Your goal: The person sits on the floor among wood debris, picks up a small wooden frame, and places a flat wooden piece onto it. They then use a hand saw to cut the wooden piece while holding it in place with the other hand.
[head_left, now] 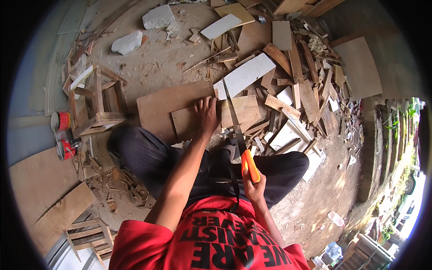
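My right hand is wrapped round the orange handle of a handsaw. The saw's long dark blade points away from me and leans slightly left, passing over a piece of light plywood. Left of the blade, my left hand rests on a brown plywood board, its fingers stretched over the surface. A larger brown board lies under or behind that one. Just beyond the saw tip is a white panel. Whether the teeth touch wood cannot be made out.
Wood offcuts are heaped at the right. A wooden stool frame and red cans stand at the left. White broken blocks lie on the dirt floor at the far side. Large sheets lean at the lower left.
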`<state>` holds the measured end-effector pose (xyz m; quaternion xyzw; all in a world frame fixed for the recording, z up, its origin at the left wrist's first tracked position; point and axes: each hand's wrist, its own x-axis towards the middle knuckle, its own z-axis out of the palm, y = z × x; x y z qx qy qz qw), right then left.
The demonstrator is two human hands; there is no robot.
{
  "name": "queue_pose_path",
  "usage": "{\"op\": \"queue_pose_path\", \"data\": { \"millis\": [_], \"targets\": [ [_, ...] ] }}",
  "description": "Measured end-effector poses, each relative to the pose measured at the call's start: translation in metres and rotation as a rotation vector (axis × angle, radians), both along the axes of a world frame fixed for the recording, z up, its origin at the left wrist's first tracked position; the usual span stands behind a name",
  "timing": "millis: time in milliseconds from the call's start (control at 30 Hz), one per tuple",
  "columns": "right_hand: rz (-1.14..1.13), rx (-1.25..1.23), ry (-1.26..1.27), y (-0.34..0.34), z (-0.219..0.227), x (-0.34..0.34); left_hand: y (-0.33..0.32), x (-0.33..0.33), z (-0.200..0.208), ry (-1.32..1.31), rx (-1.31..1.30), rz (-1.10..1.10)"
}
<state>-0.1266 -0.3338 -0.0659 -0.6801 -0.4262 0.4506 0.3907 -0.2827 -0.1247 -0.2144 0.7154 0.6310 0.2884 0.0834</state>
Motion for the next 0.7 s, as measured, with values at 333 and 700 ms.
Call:
{"op": "queue_pose_path", "data": {
  "millis": [333,700],
  "targets": [
    [0.024,0.074,-0.098,-0.017,0.002,-0.01,-0.014,-0.028,0.003,0.004,0.027,-0.121],
    [0.065,0.028,-0.02,-0.014,0.012,0.007,-0.02,0.007,-0.006,0.065,-0.03,0.084]
  ]
}}
